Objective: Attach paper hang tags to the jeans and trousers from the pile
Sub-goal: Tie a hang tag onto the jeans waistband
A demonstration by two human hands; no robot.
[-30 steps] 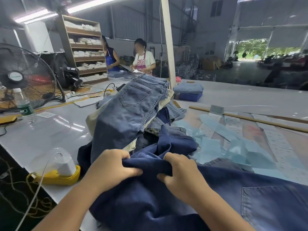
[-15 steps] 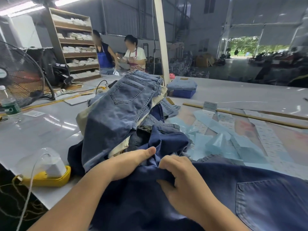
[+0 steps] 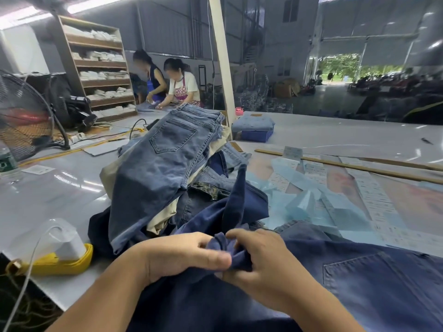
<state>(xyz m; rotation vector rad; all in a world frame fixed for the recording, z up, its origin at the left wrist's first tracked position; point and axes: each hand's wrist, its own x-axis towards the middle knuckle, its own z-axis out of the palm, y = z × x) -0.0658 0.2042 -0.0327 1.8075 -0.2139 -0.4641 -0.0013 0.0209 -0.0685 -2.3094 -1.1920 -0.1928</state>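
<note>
Dark navy trousers lie across the near table edge, one fold standing up in a peak. My left hand and my right hand meet at the middle and both pinch a bunched bit of that navy cloth between thumb and fingers. Behind them a pile of jeans rises, a mid-blue pair with a back pocket on top, beige trousers under it. Another blue denim pair with a pocket lies at the right. Paper tags and pale blue sheets are spread to the right.
A yellow-based tool under a clear plastic cover with a white cord sits near the left edge. A fan and a water bottle stand far left. A wooden stick and a blue basket lie beyond. Two people work at the back.
My hands have drawn together and bunched the navy cloth into a small knot between them; the fold behind it now stands up higher. The view has shifted slightly.
</note>
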